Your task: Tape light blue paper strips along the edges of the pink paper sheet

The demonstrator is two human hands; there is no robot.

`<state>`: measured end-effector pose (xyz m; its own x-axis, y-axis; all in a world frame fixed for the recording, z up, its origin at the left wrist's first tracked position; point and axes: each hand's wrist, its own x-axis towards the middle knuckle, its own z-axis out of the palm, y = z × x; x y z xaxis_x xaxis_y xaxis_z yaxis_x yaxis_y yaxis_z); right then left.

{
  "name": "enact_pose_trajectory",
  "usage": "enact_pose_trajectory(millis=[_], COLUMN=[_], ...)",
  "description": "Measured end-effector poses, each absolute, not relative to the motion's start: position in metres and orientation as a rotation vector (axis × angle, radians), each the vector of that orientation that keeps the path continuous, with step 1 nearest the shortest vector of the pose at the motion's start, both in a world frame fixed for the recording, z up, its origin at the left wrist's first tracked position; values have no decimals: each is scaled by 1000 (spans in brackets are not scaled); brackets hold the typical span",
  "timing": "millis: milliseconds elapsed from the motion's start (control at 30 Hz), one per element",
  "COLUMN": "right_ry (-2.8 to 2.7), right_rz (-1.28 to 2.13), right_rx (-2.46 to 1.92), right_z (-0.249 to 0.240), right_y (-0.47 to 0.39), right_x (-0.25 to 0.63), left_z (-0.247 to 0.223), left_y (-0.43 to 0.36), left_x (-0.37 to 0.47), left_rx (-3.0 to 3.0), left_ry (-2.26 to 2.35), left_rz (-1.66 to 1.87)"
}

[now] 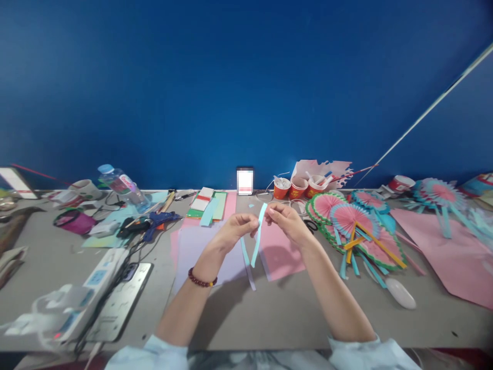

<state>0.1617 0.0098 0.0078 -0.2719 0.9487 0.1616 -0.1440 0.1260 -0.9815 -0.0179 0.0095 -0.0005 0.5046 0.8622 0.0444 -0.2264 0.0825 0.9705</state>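
Note:
Over the middle of the table, a narrow light-blue paper strip [257,246] hangs between my hands, its upper end near my right fingertips. My left hand [239,227] is closed in a pinch at the strip's left side; a beaded bracelet [202,279] circles that wrist. My right hand [285,220] pinches the strip close to its top. Below my left fingers a second thin strip [245,252] slants down, and I cannot tell whether it is held or lies on the paper. Lavender paper [196,252] and a pink sheet [283,259] lie beneath.
Pleated paper fans [352,221] and a white computer mouse [400,294] are on the right. Red paper cups [298,188] and a lit phone [245,182] stand at the back. Leftward are a blue glue gun [157,222], a bottle [123,186], a power strip [96,280] and another phone [121,303].

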Motion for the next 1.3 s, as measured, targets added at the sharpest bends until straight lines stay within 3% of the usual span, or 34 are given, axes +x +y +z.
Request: enact_pose_trajectory(millis=[333, 733, 1300], right_ry=[-1214, -1286, -1369], right_rz=[1545, 1371, 1289], right_rx=[-710, -996, -1018], right_z=[14, 19, 13], right_y=[-1, 2, 2], right_x=[156, 152, 152], left_z=[4, 11, 11], left_y=[3, 4, 1], left_x=[-12, -11, -11], left_rx=[1285, 1270, 1523], left_ry=[699, 906, 993], left_rz=[806, 1225, 1277])
